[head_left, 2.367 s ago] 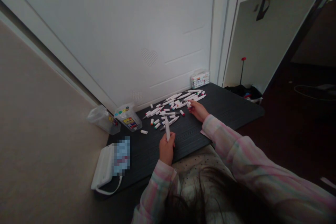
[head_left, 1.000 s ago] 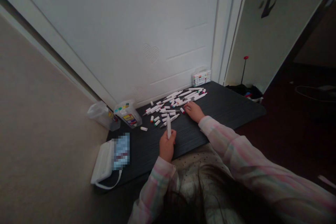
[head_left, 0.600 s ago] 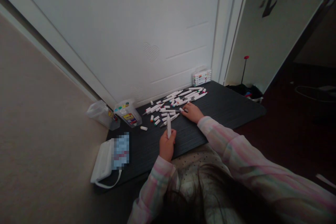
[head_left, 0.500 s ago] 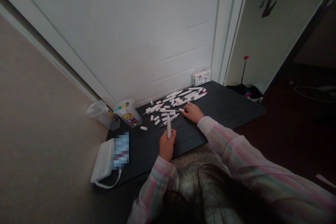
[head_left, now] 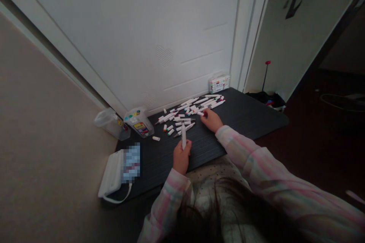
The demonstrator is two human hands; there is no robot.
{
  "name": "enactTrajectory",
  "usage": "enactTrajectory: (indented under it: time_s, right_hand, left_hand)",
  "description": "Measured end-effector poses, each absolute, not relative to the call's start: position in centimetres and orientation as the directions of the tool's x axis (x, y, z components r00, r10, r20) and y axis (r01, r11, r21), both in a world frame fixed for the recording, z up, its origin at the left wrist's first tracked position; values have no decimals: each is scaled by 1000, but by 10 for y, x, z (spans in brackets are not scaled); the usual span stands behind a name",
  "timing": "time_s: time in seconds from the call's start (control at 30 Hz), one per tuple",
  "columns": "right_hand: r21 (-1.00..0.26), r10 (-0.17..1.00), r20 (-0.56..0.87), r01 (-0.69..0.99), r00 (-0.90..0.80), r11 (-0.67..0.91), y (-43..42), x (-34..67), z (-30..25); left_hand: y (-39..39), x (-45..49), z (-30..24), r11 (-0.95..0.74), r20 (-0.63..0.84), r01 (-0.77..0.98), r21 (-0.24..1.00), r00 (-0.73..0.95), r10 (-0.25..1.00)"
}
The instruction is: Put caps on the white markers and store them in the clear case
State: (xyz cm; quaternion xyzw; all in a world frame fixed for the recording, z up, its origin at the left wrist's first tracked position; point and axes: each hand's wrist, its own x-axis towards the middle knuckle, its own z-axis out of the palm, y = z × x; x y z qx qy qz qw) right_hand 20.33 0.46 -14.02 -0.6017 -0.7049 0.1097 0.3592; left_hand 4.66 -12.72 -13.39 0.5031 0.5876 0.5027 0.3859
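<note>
My left hand (head_left: 181, 158) is closed around a white marker (head_left: 184, 136), which points up and away from me above the near part of the dark table. In the fingers of my right hand (head_left: 212, 121) is a white marker cap (head_left: 200, 113) with a reddish end, held at the right side of the pile. Uncapped white markers (head_left: 184, 120) and loose caps with coloured ends (head_left: 170, 132) lie scattered just beyond both hands. One cap (head_left: 156, 138) rests apart, to the left of the pile.
Two clear plastic cases (head_left: 142, 126) stand at the table's left end, one with several coloured pieces inside. A packed marker set (head_left: 219, 82) is at the back against the white door (head_left: 128, 38). At the front left lies a white device with a cable (head_left: 111, 172).
My right hand has shifted slightly away from me and to the right with the cap in its fingers. The left hand and its marker have stayed in place.
</note>
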Motion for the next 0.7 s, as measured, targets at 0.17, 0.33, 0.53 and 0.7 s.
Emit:
enactTrajectory:
  time_s: [0.17, 0.33, 0.53, 0.7]
  right_hand:
    - [-608, 926, 378, 758, 13, 238, 4, 204, -139]
    - [-620, 933, 360, 753, 24, 221, 4, 203, -139]
    - [-581, 934, 357, 781, -11, 231, 3, 204, -138]
    - [-499, 927, 365, 823, -85, 272, 3, 203, -137]
  left_hand:
    - [-128, 47, -133, -14, 55, 204, 979, -198, 979]
    - [-128, 47, -132, -12, 54, 214, 977, -193, 980]
    - [-129, 47, -131, -12, 55, 226, 974, -183, 982]
    - [-129, 47, -131, -10, 53, 232, 973, -180, 982]
